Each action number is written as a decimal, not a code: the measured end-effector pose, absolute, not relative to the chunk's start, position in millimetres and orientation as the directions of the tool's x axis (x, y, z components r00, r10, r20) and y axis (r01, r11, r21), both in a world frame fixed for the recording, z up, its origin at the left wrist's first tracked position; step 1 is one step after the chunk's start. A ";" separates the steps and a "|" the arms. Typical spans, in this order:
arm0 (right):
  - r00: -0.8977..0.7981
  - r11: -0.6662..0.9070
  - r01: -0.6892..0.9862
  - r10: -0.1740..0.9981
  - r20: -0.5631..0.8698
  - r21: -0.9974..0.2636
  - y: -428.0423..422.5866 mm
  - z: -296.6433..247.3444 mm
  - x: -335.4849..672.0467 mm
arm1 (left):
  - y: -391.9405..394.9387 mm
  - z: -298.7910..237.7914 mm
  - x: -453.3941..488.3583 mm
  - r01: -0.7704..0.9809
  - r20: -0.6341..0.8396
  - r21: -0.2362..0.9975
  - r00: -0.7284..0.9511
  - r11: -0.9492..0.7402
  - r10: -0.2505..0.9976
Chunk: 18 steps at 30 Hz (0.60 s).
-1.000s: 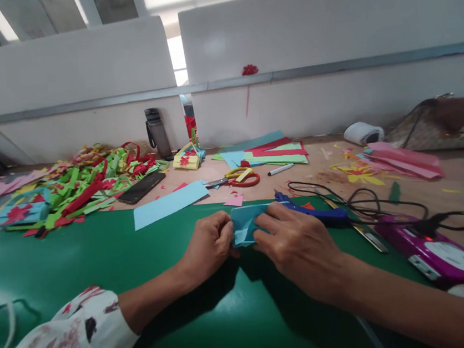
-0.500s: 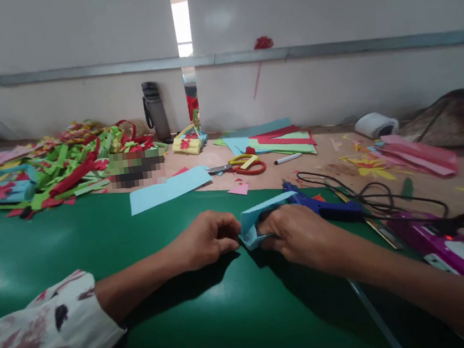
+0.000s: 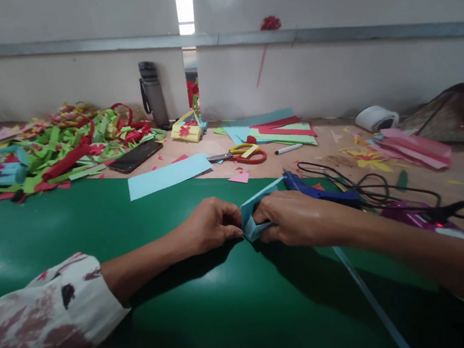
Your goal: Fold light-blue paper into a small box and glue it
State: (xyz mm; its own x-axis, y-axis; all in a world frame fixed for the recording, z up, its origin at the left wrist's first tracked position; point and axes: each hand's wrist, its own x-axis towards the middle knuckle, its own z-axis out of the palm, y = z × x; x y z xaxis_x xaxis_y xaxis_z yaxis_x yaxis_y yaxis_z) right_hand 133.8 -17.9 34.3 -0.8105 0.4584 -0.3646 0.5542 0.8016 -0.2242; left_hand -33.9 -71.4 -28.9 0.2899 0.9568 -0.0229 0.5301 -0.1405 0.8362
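Observation:
Both my hands meet over a folded light blue paper piece on the green mat. My left hand is closed, its fingertips pinching the paper's left edge. My right hand is closed around the paper's right side, pressing it against the mat. One flap of the paper stands up at an angle between the hands.
A blue glue gun with black cable lies just behind my right hand, beside a purple device. Farther back are scissors, a light blue sheet, a phone, a grey bottle, coloured paper stacks and a heap of paper strips.
The paper lay flat under both hands a second ago; now it is folded up with a flap raised. The view has tilted downward and my hands have moved slightly closer together.

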 end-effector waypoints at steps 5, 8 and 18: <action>-0.810 0.732 0.566 0.410 -0.419 -0.378 -11.6 31.0 134.4 | -70.8 -32.3 -33.7 0.561 -0.010 0.813 0.283 -0.157 0.959; -0.790 0.696 0.590 0.395 -0.468 -0.409 -9.7 31.6 133.8 | -71.7 -32.3 -33.8 0.581 -0.020 0.798 0.287 -0.158 0.958; -0.733 0.677 0.639 0.391 -0.557 -0.365 -5.5 35.4 124.3 | -75.3 -34.5 -30.6 0.638 0.013 0.752 0.236 -0.166 0.972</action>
State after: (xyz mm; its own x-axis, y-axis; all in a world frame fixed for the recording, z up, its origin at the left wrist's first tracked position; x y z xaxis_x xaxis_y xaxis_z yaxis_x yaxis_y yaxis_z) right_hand 124.3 -5.5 35.4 -0.7326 0.3906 -0.5575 0.6388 0.6772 -0.3650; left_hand -30.6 -75.3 -34.5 0.2363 0.9716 0.0134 0.6378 -0.1655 0.7522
